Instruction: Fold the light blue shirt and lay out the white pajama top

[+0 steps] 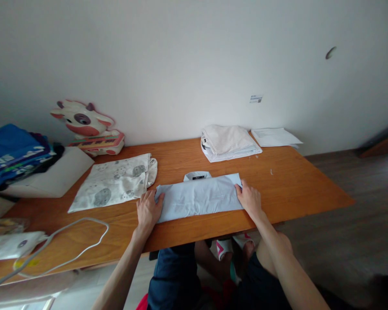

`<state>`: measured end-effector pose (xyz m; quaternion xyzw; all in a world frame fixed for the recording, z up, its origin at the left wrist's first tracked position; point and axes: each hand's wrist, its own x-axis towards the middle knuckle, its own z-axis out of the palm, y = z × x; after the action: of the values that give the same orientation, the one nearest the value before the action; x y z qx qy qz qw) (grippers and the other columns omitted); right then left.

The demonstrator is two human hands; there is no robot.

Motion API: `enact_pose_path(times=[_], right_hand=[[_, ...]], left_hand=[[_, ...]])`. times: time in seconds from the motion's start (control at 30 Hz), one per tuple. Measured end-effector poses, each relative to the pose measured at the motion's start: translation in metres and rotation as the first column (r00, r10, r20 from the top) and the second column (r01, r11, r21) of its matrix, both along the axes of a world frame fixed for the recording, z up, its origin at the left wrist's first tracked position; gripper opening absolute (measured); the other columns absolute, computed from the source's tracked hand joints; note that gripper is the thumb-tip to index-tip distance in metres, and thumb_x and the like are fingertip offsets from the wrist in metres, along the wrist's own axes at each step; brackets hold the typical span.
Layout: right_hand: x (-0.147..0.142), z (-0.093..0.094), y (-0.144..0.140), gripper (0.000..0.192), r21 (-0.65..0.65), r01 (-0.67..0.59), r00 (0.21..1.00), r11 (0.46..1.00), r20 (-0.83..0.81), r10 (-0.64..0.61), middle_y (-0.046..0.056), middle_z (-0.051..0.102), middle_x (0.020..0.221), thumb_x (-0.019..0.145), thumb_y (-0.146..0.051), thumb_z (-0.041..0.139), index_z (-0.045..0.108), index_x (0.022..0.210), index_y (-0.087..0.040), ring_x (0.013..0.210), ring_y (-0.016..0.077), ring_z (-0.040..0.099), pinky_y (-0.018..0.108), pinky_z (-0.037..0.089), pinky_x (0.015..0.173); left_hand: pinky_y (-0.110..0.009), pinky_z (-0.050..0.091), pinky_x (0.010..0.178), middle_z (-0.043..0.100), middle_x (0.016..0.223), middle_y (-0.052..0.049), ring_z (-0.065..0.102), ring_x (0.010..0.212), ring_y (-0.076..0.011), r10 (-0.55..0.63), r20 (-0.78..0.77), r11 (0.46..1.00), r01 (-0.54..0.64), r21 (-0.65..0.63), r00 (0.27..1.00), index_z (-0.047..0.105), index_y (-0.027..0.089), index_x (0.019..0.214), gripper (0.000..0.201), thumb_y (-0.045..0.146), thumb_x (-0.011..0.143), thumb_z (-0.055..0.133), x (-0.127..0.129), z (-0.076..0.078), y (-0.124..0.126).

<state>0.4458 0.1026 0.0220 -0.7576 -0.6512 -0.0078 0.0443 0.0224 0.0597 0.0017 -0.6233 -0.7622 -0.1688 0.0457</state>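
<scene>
A light blue collared shirt (198,196) lies folded into a long flat strip at the table's front edge. Its collar, with a dark label, sticks out along the far side. My left hand (149,209) grips the strip's left end, thumb over the fabric. At the opposite end, my right hand (249,199) pinches the edge near the far corner. Some fingertips of both hands are hidden by the cloth. Left of the shirt is a folded white cloth (116,178) with grey round prints, close to my left hand.
The wooden table (297,181) stands against a wall. At its back are folded white clothes (229,140), papers (274,137) and a cow-shaped toy keyboard (90,129). A white box (61,172) bears blue clothes (16,148). A white cable (74,220) loops at front left.
</scene>
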Motion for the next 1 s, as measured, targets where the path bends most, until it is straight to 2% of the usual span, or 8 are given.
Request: enact_pose_path(times=[0.23, 0.47, 0.67, 0.73, 0.8, 0.9, 1.0], right_hand=[[0.001, -0.002, 0.001, 0.045, 0.004, -0.008, 1.000, 1.000, 0.006, 0.007, 0.016, 0.081, 0.103, 0.115, -0.047, 0.036, 0.061, 0.138, -0.018, 0.095, 0.0316, 0.078, 0.035, 0.048, 0.078], [-0.001, 0.001, 0.000, 0.045, -0.008, 0.006, 1.000, 1.000, -0.012, -0.006, 0.016, 0.081, 0.105, 0.115, -0.045, 0.036, 0.062, 0.139, -0.017, 0.097, 0.0305, 0.078, 0.034, 0.048, 0.079], [0.003, -0.002, 0.001, 0.043, -0.001, -0.007, 1.000, 1.000, -0.020, 0.007, 0.015, 0.081, 0.106, 0.115, -0.045, 0.036, 0.064, 0.134, -0.019, 0.095, 0.0292, 0.078, 0.033, 0.047, 0.078], [0.005, -0.004, 0.002, 0.043, 0.006, -0.009, 0.999, 1.000, -0.033, 0.009, 0.014, 0.081, 0.104, 0.115, -0.046, 0.036, 0.064, 0.133, -0.019, 0.095, 0.0293, 0.077, 0.033, 0.047, 0.078], [0.006, -0.007, 0.002, 0.043, 0.018, -0.006, 0.997, 1.000, -0.075, 0.007, 0.015, 0.080, 0.103, 0.114, -0.046, 0.037, 0.065, 0.131, -0.019, 0.095, 0.0301, 0.077, 0.034, 0.047, 0.079], [0.009, -0.009, 0.005, 0.043, 0.056, -0.002, 0.979, 0.998, -0.204, 0.013, 0.018, 0.080, 0.102, 0.113, -0.045, 0.039, 0.068, 0.127, -0.017, 0.095, 0.0321, 0.076, 0.036, 0.048, 0.082], [0.014, -0.005, 0.002, 0.045, 0.100, -0.010, 0.953, 0.995, -0.301, 0.040, 0.019, 0.080, 0.103, 0.112, -0.045, 0.039, 0.070, 0.125, -0.016, 0.096, 0.0331, 0.075, 0.038, 0.050, 0.086]], left_hand=[[-0.046, 0.047, 0.105, 0.072, 0.140, -0.016, 0.062, 0.130, -0.0368, -0.015, 0.020, 1.000, 0.015, 0.023, 1.000, 0.067, 0.018, 0.134, 0.044, 0.048, 0.108, 0.048, -0.004, -0.006, 0.003], [-0.047, 0.048, 0.106, 0.073, 0.137, -0.016, 0.063, 0.128, -0.0362, -0.029, 0.053, 0.998, 0.026, 0.055, 0.998, 0.067, 0.018, 0.134, 0.044, 0.050, 0.108, 0.049, -0.008, -0.012, 0.004], [-0.042, 0.048, 0.111, 0.074, 0.130, -0.015, 0.065, 0.124, -0.0313, -0.112, 0.184, 0.986, 0.085, 0.145, 0.976, 0.068, 0.018, 0.126, 0.041, 0.049, 0.107, 0.049, -0.014, -0.017, 0.007], [-0.041, 0.049, 0.111, 0.074, 0.126, -0.016, 0.067, 0.121, -0.0308, -0.113, 0.239, 0.982, 0.071, 0.177, 0.964, 0.069, 0.017, 0.123, 0.042, 0.051, 0.106, 0.050, -0.016, -0.018, 0.007], [-0.040, 0.052, 0.105, 0.074, 0.121, -0.015, 0.069, 0.114, -0.0303, -0.081, 0.302, 0.983, 0.026, 0.180, 0.950, 0.068, 0.018, 0.120, 0.043, 0.054, 0.104, 0.052, -0.016, -0.016, 0.006], [-0.035, 0.055, 0.089, 0.074, 0.105, -0.008, 0.070, 0.095, -0.0251, -0.057, 0.409, 0.985, -0.015, 0.171, 0.911, 0.067, 0.020, 0.115, 0.042, 0.057, 0.102, 0.054, -0.014, -0.010, 0.000], [-0.029, 0.049, 0.072, 0.061, 0.080, 0.001, 0.059, 0.074, -0.0179, -0.112, 0.492, 0.977, 0.005, 0.215, 0.863, 0.062, 0.022, 0.097, 0.033, 0.054, 0.100, 0.057, -0.014, -0.001, -0.013]])
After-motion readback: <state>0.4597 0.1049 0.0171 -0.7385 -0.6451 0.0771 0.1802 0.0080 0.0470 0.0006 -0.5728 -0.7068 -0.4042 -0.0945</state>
